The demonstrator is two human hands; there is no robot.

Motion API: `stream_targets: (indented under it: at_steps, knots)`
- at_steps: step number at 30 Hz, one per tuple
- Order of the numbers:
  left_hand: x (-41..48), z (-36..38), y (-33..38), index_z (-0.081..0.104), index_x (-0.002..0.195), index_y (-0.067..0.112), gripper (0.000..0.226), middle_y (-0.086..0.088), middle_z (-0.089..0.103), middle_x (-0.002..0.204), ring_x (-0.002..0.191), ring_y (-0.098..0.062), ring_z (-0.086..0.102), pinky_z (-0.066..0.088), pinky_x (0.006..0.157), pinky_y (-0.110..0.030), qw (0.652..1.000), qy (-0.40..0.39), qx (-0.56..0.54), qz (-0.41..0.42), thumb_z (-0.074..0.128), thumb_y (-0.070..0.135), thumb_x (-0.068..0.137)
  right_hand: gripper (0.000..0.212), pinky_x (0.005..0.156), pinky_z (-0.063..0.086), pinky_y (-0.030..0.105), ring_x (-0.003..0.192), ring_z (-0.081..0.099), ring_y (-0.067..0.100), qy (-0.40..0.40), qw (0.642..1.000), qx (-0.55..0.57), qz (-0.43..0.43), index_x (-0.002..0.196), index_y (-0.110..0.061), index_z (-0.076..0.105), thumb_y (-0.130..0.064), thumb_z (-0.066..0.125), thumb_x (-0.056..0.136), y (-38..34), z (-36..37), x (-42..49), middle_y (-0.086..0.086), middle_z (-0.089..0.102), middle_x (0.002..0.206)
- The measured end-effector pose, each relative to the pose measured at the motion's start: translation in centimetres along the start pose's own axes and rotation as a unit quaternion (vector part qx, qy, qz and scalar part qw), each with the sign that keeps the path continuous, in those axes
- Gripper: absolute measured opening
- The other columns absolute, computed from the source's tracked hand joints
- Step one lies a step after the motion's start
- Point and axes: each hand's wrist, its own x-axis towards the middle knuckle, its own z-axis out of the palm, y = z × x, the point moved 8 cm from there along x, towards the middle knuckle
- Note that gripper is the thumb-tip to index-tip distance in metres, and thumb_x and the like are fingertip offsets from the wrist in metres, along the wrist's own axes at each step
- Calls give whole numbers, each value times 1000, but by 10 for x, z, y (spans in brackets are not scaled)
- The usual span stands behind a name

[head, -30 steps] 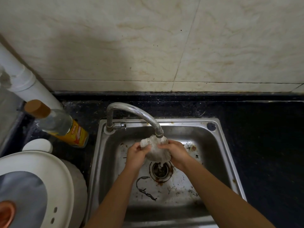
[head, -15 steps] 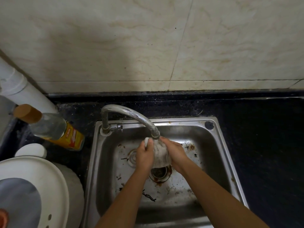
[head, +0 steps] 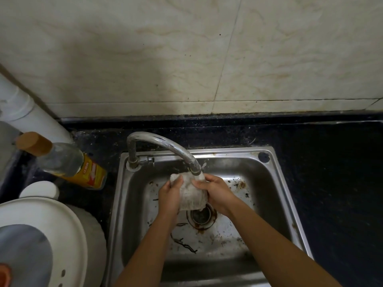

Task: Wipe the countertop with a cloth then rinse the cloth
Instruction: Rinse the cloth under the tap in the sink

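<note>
The whitish-grey woven cloth, bunched into a wad, is gripped between the left hand and right hand under the metal tap. The black speckled stone worktop surrounds the steel sink.

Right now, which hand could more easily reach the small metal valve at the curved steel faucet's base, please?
Probably left: the left hand grips the pale cloth nearer the small metal valve; the right hand is farther.

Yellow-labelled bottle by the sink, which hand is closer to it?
Left. The left hand grips the cloth on the side facing the bottle; the right hand grips its far side.
</note>
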Motion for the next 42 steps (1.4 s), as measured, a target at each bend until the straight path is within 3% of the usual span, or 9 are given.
stream_targets:
  at_steps: [5,9,14,18,25,28,34,38,42]
  knots:
    - [-1,1,3,67,106,10,23,-14,71,97,88,-30,69,57,73,-41,1000,-14,-4,-3,65,20,85,36,81,58,39,90,71,25,100,992,-78,12,106,-6,66,-32,72,83,-3,-2,2,11,73,98]
    - [0,5,-1,68,102,10,24,-10,72,96,89,-24,69,55,74,-35,999,-15,37,18,62,29,89,32,72,55,34,80,67,26,164,970,-180,-18,87,-15,64,-43,51,95,-12,1,-2,15,65,84]
    - [2,-1,-2,66,95,14,26,-6,68,93,86,-19,64,51,71,-31,999,26,44,10,52,36,94,14,83,57,38,93,69,26,82,983,-159,-30,100,-13,67,-22,56,96,-9,7,-1,9,72,99]
    - [5,-5,-1,66,86,17,34,-9,70,91,86,-22,66,53,80,-36,998,31,53,15,48,44,95,18,91,53,47,100,69,28,3,994,-104,-42,105,-11,68,-9,65,88,-7,11,-1,11,72,104]
    - [1,2,-1,66,84,24,42,-3,70,92,88,-21,66,53,85,-39,998,40,45,5,43,58,91,21,73,59,35,85,72,22,114,975,-185,-49,97,-9,66,-28,57,95,-16,10,2,10,73,93]
    - [-2,4,3,66,86,25,46,-1,69,95,92,-20,64,52,88,-40,998,46,52,12,41,64,88,29,79,59,39,85,71,26,155,975,-157,-31,91,-11,66,-27,44,101,-17,10,1,14,73,92]
    - [-2,-2,6,63,99,18,33,-6,68,95,89,-23,66,54,85,-41,998,37,38,24,45,45,95,19,86,56,48,93,71,28,73,992,-101,0,107,-8,65,-19,63,91,-7,7,0,14,72,102]
    - [-2,-3,3,63,91,21,22,-9,69,97,93,-27,66,52,89,-48,998,24,46,18,48,36,96,36,92,53,48,103,67,31,15,1000,-15,9,116,-10,61,1,68,82,-3,8,-1,14,69,112]
    - [-3,0,0,65,94,18,14,-13,69,99,93,-31,66,52,90,-51,1000,10,21,-13,56,28,92,21,92,53,48,97,69,29,44,997,-68,-19,106,-6,68,-7,68,85,-7,4,2,13,73,102]
